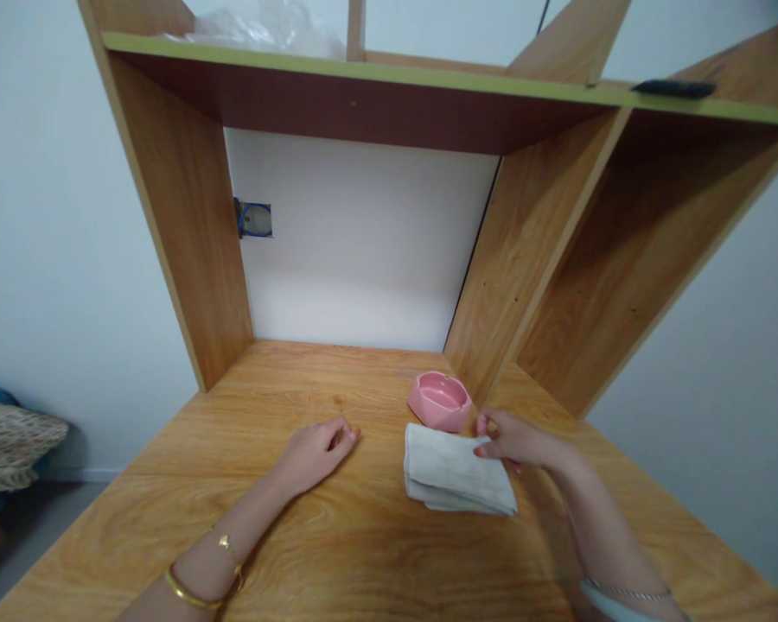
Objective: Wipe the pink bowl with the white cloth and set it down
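A folded pale grey-white cloth [457, 466] is at the right middle of the wooden desk. My right hand [509, 439] pinches its upper right corner, the thumb on top and the other fingers partly hidden behind the edge. Just beyond the cloth stands a pink faceted ashtray [439, 401] with nothing visible inside. On the bare wood to the left, my left hand [317, 453] rests with its fingers loosely curled in and nothing in them. A gold bangle and a thin bracelet are on the left wrist.
Wooden side panels [181, 225] and an upright divider [532, 242] rise from the desk [337, 536]. Overhead, a shelf [363, 73] carries clear plastic wrap [265, 30] and a black object [674, 88]. An uncovered wall socket box [256, 219] shows at the back.
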`<state>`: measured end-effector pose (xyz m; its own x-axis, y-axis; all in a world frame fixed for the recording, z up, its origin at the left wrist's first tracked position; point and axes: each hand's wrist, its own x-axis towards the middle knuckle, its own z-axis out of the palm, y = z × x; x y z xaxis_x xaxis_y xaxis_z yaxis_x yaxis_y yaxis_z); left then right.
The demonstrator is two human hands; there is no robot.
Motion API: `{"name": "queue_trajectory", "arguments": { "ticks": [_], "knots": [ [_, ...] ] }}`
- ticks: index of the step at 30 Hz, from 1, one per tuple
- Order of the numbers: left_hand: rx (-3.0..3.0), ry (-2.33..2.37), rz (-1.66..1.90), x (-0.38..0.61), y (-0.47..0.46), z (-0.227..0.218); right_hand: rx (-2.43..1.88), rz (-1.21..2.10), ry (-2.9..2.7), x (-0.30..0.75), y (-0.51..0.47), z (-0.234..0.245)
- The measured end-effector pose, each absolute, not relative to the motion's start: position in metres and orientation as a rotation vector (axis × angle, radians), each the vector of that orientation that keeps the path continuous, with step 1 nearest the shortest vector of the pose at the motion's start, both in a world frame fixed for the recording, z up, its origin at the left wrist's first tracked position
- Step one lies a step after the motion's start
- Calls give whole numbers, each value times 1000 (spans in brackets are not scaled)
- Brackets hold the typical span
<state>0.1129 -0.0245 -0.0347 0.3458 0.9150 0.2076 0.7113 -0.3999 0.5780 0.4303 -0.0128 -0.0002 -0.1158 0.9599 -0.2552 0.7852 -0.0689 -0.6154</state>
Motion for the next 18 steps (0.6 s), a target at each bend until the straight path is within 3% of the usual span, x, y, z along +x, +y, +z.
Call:
{"name": "queue_trajectory", "arguments": {
  "ticks": [7,10,14,18],
  "knots": [
    [2228,1476,722,115,-23,-39,-2246,152,-1948,416,-12,8],
    [2229,1482,717,116,-23,-40,-2145,-66,-1942,375,-19,13],
    [2229,1452,787,116,-23,-40,-1606,94,-2271,313,-31,0],
    [2284,1306,1001,114,-20,-41,-1457,367,-2387,284,-37,-28]
  ]
}}
